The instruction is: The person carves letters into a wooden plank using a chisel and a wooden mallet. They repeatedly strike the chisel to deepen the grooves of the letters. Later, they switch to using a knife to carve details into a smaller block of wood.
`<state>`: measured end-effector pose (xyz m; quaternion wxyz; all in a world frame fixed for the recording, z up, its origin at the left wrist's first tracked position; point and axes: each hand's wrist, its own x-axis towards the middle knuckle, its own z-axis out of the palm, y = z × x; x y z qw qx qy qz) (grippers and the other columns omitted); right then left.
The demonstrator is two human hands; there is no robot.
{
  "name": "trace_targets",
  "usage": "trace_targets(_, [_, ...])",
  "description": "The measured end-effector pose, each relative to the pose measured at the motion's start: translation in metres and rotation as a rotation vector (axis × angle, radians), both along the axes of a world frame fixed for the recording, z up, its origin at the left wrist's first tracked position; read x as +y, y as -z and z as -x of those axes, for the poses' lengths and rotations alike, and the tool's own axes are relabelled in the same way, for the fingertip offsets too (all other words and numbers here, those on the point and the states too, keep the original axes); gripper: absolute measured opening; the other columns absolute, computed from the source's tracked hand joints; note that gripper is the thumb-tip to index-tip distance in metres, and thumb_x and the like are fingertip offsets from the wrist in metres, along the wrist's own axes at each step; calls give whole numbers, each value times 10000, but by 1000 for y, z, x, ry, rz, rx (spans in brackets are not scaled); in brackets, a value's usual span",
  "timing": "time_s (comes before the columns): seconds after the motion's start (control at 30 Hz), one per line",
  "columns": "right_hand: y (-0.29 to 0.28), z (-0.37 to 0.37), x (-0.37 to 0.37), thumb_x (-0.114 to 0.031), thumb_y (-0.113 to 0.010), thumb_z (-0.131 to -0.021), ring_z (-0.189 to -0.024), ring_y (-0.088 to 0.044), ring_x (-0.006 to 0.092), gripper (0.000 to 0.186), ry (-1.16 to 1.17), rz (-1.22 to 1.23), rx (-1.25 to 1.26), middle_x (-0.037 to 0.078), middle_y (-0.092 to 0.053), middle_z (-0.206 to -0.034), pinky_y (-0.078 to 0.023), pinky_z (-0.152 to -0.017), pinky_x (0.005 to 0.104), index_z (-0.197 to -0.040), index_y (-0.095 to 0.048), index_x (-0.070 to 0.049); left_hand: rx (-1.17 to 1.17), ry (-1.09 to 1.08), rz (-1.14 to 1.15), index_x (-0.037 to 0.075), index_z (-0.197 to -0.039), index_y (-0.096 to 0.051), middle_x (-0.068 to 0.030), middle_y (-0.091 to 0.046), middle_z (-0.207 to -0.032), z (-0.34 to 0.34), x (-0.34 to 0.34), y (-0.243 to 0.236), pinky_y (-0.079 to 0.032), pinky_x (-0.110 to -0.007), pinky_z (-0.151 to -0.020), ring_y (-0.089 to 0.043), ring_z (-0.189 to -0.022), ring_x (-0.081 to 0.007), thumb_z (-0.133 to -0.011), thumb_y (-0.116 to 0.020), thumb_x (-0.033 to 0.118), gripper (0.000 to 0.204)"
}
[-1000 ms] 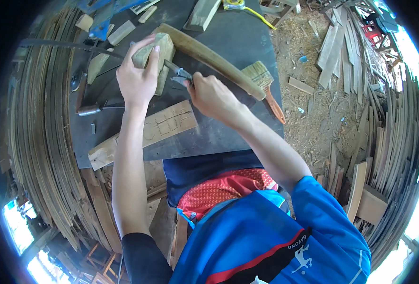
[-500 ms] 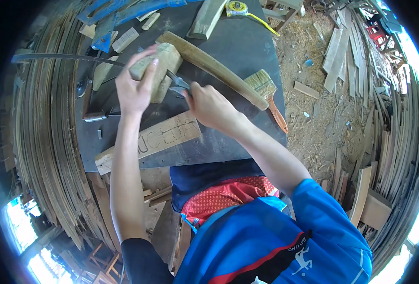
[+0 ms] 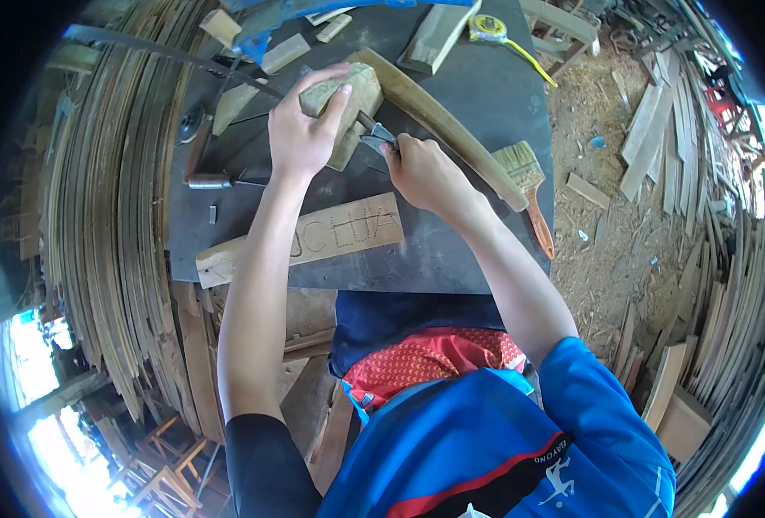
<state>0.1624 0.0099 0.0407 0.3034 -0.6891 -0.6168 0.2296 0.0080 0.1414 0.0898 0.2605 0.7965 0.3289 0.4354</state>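
A: What does the left hand (image 3: 300, 138) have?

B: It grips a pale wooden block (image 3: 346, 102) on the dark tabletop (image 3: 477, 95). The fingers wrap over the block's top and far end, so the grasp is closed around it.

A: And the right hand (image 3: 424, 173)?

B: It is closed in a fist around a small metal tool (image 3: 376, 136). The tool's grey tip shows just past the knuckles and meets the side of the block, right beside the left hand.

A: Where does the block sit on the table?

B: Near the far middle of the top, leaning against a long curved wooden piece (image 3: 443, 129) that runs diagonally toward the right edge.

A: What lies nearer the person?

B: A flat plank with carved letters (image 3: 313, 237), lying across the near part of the table, below both wrists and apart from the block.

A: Anything else on the top?

B: A paintbrush (image 3: 527, 186) with an orange handle lies at the right, just beside the curved piece's lower end. A yellow tape measure (image 3: 491, 28) sits at the far edge. Small wood offcuts (image 3: 283, 53) lie at the far left, near a dark metal rod (image 3: 214, 180).

A: And around the table?

B: Stacks of thin wooden strips (image 3: 106, 198) curve along the left, and wood scraps (image 3: 650, 129) lie on the sawdust-covered ground to the right.
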Motion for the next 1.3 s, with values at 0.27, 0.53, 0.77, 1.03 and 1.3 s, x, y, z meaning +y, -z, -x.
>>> trace_targets(0.27, [-39, -44, -80, -371, -535, -1082, -908, -684, 533, 437, 30, 307, -38, 329, -687, -840, -511, -804, 596, -958, -662, 29, 274, -29, 166, 174, -1216, -752, -91, -782, -1205, 3, -16, -12, -571, -314, -907, -754, -1089, -178, -979, -707, 422, 347])
trace_targets(0.53, [-13, 0, 3, -336, -505, -1094, -872, -664, 543, 463, -17, 60, -97, 330, -691, -848, -517, -801, 611, -899, -658, 55, 207, -144, 157, 319, -1156, -778, -70, -801, -1013, 4, 4, -3, -605, -392, -802, -779, -928, -282, -909, -724, 598, 377])
trace_targets(0.77, [-22, -31, -73, -399, -514, -1098, -879, -657, 545, 496, 9, 199, -109, 329, -686, -864, -499, -768, 597, -944, -650, 52, 234, -113, 28, 307, -1195, -772, -45, -769, -967, 4, 2, 6, -581, -356, -852, -763, -938, -233, -941, -703, 538, 350])
trace_targets(1.03, [-2, 3, -5, -310, -523, -1083, -924, -676, 545, 416, 29, 60, -73, 340, -695, -872, -546, -831, 604, -929, -655, 53, 23, -140, 37, 276, -1164, -787, -75, -801, -1024, -2, 6, 9, -591, -373, -825, -774, -957, -282, -929, -731, 482, 317])
trace_targets(1.3, [-17, -27, -78, -321, -538, -1087, -820, -658, 541, 411, 8, 149, -45, 332, -669, -799, -515, -763, 622, -891, -602, 36, 22, -63, 65, 254, -1167, -785, -47, -798, -1124, 3, 11, 10, -590, -340, -890, -770, -1049, -243, -939, -726, 430, 294])
